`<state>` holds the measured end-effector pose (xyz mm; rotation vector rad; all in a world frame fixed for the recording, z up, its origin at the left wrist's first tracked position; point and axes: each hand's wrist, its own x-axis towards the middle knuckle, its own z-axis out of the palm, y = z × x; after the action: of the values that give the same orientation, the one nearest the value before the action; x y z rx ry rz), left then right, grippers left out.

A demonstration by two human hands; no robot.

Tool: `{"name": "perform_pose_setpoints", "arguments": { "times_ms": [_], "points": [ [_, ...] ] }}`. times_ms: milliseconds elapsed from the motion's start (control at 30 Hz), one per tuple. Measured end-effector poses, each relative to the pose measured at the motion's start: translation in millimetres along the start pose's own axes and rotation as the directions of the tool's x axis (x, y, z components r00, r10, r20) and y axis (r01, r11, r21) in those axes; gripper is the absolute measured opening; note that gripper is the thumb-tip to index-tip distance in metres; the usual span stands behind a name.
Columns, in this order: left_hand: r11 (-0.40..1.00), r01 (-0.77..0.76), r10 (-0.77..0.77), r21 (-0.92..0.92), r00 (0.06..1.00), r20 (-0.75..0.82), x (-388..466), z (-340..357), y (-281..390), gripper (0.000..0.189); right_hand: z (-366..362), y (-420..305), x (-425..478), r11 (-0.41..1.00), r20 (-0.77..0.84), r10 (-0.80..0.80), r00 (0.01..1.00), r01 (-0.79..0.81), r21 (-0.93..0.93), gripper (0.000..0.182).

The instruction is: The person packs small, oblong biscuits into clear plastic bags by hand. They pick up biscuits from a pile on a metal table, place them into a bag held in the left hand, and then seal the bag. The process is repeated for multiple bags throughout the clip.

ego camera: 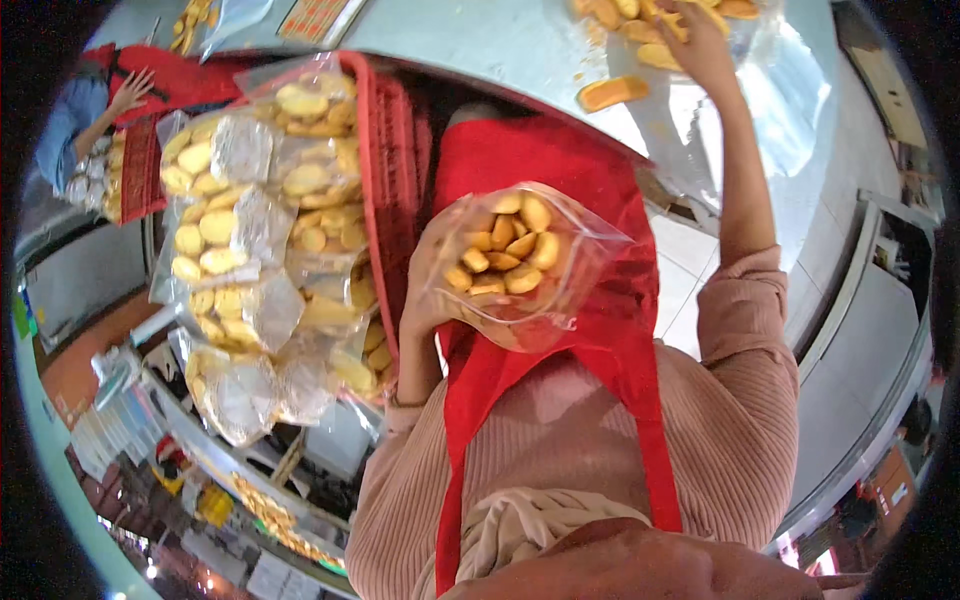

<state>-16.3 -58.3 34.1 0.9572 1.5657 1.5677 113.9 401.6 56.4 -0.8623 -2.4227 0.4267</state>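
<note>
My left hand [433,259] holds an open clear plastic bag [570,289] from the side, in front of the red apron. Several golden oval biscuits [525,279] lie inside it, and the bag's mouth gapes up towards me. At the top of the view, my right hand [701,49] reaches over a pile of similar biscuits [641,31] on the table. Its fingers touch the pile near the picture's edge; whether they grip a biscuit is unclear. One longer biscuit [613,94] lies apart from the pile, nearer the table's edge.
Left of me, a red plastic crate [386,165] is stacked with filled biscuit bags [225,232]. Beyond it is another person's hand [133,91] by a second red crate [141,169]. Clear plastic sheeting [787,105] lies on the light-blue table [465,34].
</note>
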Motion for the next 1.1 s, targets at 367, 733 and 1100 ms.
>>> {"name": "perform_pose_setpoints", "arguments": {
  "times_ms": [367,733,1100],
  "points": [
    [0.942,-0.069,0.065,0.329,0.998,0.021,14.6,25.9,19.6,0.101,-103.1,-197.0,-76.4,0.678,0.559,-0.735,0.384,0.399,0.617,0.021],
    [0.887,-0.119,0.028,0.446,0.978,0.206,50.7,31.2,19.7,0.118,-14.8,-165.4,-91.2,0.689,0.647,-0.688,0.329,0.574,0.441,0.029],
    [0.661,-0.254,0.369,0.706,0.929,-0.012,18.9,63.8,-0.6,0.13,-39.5,-189.8,-71.9,0.818,0.794,-0.528,0.301,0.431,0.381,0.024]
  ]
}}
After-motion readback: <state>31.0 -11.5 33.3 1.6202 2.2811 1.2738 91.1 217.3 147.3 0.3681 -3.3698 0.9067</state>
